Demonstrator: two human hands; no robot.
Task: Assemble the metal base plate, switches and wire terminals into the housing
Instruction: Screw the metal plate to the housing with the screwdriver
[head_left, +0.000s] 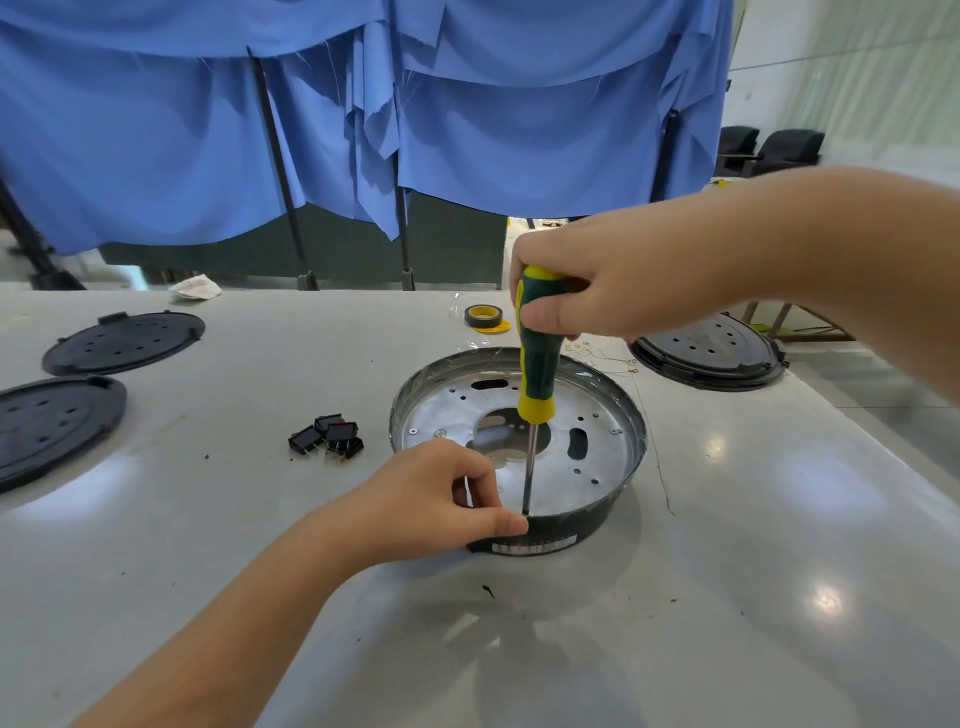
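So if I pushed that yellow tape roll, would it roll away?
Probably not: the tape roll lies flat on the table, so it would likely slide. Stood on edge, its round shape would probably roll. It looks small and hollow, so likely light.

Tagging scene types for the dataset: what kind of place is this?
Likely a workshop assembly bench, not a home. A screwdriver is upright in a round housing; loose rocker switches and spare black covers lie on the white table, with blue cloth screens behind.
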